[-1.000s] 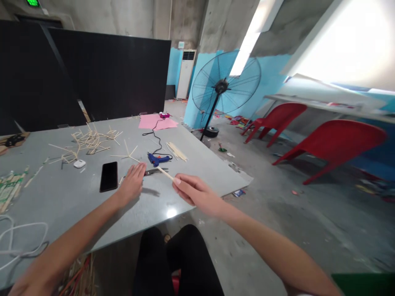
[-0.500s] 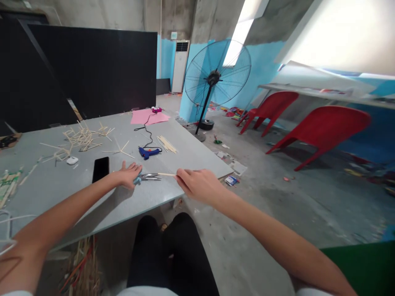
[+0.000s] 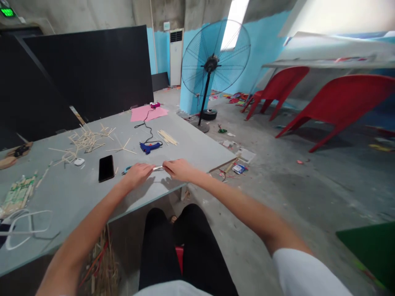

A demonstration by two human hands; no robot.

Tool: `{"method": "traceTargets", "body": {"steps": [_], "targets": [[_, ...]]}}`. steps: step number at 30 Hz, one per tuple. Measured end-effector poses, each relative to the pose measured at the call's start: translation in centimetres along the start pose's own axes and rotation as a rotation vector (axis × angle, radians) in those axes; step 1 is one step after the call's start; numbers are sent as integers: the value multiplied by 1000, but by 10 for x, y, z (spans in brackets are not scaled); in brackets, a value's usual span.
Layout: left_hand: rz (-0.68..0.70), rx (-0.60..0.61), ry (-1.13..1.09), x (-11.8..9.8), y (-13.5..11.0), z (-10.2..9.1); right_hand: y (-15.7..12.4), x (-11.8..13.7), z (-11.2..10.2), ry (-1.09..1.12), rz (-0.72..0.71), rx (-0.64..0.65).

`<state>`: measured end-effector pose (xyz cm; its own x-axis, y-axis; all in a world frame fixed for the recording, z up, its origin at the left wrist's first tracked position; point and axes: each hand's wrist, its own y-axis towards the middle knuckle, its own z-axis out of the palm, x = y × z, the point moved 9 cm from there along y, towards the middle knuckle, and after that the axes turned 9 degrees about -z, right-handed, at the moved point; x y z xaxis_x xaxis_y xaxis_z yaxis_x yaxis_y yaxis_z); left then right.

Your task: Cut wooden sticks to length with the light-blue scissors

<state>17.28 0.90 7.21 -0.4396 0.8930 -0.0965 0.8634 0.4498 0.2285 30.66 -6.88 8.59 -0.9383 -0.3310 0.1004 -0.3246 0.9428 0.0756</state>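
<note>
A pair of scissors [image 3: 158, 168] lies low over the table near its front edge, blue handles at the left and a short length of metal blade showing between my hands. My left hand [image 3: 139, 175] is closed over the middle of the scissors. My right hand [image 3: 179, 170] is pinched shut close to the blade tips, where its fingers hide most of the thin wooden stick. Beyond the hands sit a blue glue gun [image 3: 150, 147] with a black cord and a small pile of flat wooden sticks [image 3: 167, 137].
On the grey table [image 3: 197, 150] are a phone [image 3: 106, 168], a white case [image 3: 79, 162], joined stick frames [image 3: 88, 139], pink paper [image 3: 148, 113], packaged sticks [image 3: 20, 192] and white cable [image 3: 29, 230]. A standing fan [image 3: 211, 63] and red chairs [image 3: 348, 102] stand beyond.
My right hand has moved left to the blades, with the stick now mostly hidden. The left hand has shifted from the handles, fingers spread, to closing over the scissors. The view has turned slightly.
</note>
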Motion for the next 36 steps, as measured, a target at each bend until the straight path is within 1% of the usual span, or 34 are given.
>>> {"method": "traceTargets", "body": {"steps": [2,3,6,8,10,12,13,14,15,16,17,18,19,20,22,24,27,32,36], "targets": [[-69,-38,26,19,-6,6,27,0,9,10,-24,-9],[-104,-62,27,30,-8,6,41,2,11,8,-37,-14],[-213,-168,38,60,-11,-11,83,10,9,4,-47,-58],[-290,-264,37,76,-10,-25,109,9,5,5,1,-117],[-367,-358,26,86,-11,-32,132,0,4,5,96,-178],[-435,-432,-6,90,-15,-29,147,-15,7,113,192,-302],[-464,-461,-40,90,-18,-25,152,-22,11,240,209,-389],[-472,-493,-134,89,-23,-22,155,-28,17,420,205,-480],[-473,-513,-226,87,-27,-18,156,-32,26,649,180,-552],[-479,-504,-308,85,-29,-13,157,-32,38,896,138,-581],[-481,-479,-374,81,-30,-8,158,-28,51,1141,106,-556],[-474,-472,-421,77,-31,-7,159,-17,65,1372,67,-457],[-466,-469,-460,73,-31,-7,157,-4,74,1544,42,-357],[-441,-472,-485,68,-30,-9,153,6,78,1669,30,-298],[-403,-485,-503,62,-28,-13,144,21,78,1828,8,-245],[-371,-502,-487,58,-27,-16,138,28,74,1900,-13,-238],[-326,-536,-439,54,-27,-21,134,30,72,1918,-36,-254],[-265,-596,-334,47,-30,-26,131,28,69,1868,-85,-289],[-220,-650,-321,45,-31,-30,129,26,64,1798,-94,-307]]}}
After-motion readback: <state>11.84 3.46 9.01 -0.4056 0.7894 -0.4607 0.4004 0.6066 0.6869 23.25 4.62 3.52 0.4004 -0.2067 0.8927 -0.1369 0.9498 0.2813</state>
